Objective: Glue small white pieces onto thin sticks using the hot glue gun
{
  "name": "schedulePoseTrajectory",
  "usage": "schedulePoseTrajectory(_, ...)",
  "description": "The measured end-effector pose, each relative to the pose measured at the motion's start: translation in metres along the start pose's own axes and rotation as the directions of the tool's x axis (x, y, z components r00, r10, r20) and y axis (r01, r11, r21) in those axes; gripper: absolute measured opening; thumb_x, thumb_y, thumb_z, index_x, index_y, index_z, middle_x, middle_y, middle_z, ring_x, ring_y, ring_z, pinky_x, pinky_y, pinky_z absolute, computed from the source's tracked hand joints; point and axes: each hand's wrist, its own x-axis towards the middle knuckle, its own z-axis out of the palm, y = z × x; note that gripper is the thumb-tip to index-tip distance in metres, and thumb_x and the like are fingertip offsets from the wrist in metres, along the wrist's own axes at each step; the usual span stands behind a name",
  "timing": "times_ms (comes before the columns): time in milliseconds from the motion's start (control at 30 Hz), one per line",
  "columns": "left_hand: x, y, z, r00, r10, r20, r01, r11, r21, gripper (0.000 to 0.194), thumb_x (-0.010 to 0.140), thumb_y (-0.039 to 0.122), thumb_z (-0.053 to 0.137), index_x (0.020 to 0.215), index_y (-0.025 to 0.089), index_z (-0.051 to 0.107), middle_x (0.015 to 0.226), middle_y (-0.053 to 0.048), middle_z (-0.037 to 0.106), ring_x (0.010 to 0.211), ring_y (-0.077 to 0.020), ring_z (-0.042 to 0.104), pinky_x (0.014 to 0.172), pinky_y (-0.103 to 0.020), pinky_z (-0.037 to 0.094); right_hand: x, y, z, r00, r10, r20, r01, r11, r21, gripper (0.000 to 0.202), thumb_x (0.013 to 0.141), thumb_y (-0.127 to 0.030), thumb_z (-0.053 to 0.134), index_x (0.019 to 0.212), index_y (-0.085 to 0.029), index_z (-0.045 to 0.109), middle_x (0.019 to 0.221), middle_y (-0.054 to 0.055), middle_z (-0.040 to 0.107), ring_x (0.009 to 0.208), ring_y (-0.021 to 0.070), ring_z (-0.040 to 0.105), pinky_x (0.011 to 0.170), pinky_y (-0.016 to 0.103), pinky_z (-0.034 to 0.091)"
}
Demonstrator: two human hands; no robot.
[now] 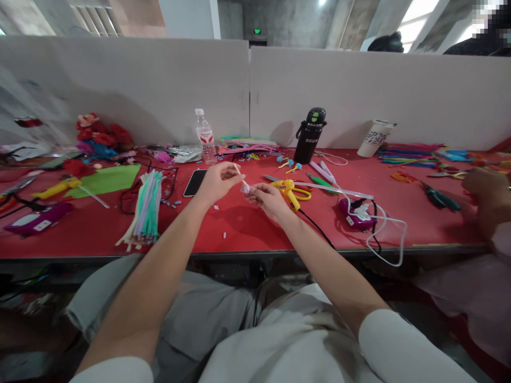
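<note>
Above the red table, my left hand [219, 182] pinches a thin pale stem [237, 169] between thumb and forefinger. My right hand [268, 199] has its fingertips closed on a small pale lilac piece [245, 188] at the stem's lower end; its exact kind is too small to make out. Just right of my right hand lies a yellow hot glue gun [288, 192] with a clear glue stick in its back. A bundle of pastel pipe cleaners [147, 208] lies left of my left forearm. A black phone [194, 183] is partly behind my left hand.
Small cut bits [224, 234] lie on the red table [255, 234]. Farther back stand a water bottle [205, 137], a black flask [310, 135] and a white cup [375, 139]. A purple device [356, 214] with cords is at right, near a co-worker's hand [485, 191] and pliers [439, 197].
</note>
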Motion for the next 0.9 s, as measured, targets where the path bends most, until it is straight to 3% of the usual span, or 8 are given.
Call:
schedulePoseTrajectory(167,-0.001,0.0,0.0,1.0,0.029,-0.005,-0.028,0.999,0.02,0.032,0.074,0.036,0.075,0.098,0.016,0.067,0.085,-0.006,0.073,0.08,-0.0195,0.07,0.08,-0.032,0.055,0.0,0.002,0.001,0.999,-0.036,-0.007,0.035,0.997,-0.073,0.035,0.068,-0.047,0.076,0.084,-0.018,0.062,0.082,0.004,0.07,0.07,0.0127,0.065,0.075,0.029,0.054)
schedulePoseTrajectory(400,-0.001,-0.001,-0.001,0.998,0.036,-0.048,-0.035,0.999,0.016,0.028,0.074,0.035,0.075,0.092,0.015,0.066,0.082,-0.007,0.073,0.077,-0.0203,0.071,0.078,-0.031,0.055,-0.007,-0.003,0.003,0.951,-0.309,0.012,0.283,0.855,-0.435,0.029,0.076,-0.047,0.071,0.085,-0.019,0.067,0.079,0.003,0.067,0.072,0.0146,0.059,0.07,0.029,0.048)
schedulePoseTrajectory(900,-0.001,-0.006,0.001,0.998,-0.007,-0.057,0.008,1.0,0.03,0.025,0.074,0.037,0.074,0.087,0.016,0.067,0.081,-0.008,0.073,0.078,-0.0204,0.071,0.078,-0.032,0.056,-0.01,-0.001,0.004,0.899,-0.433,0.068,0.396,0.737,-0.548,0.024,0.087,-0.043,0.058,0.085,-0.021,0.065,0.085,0.004,0.068,0.078,0.0177,0.061,0.074,0.03,0.048)
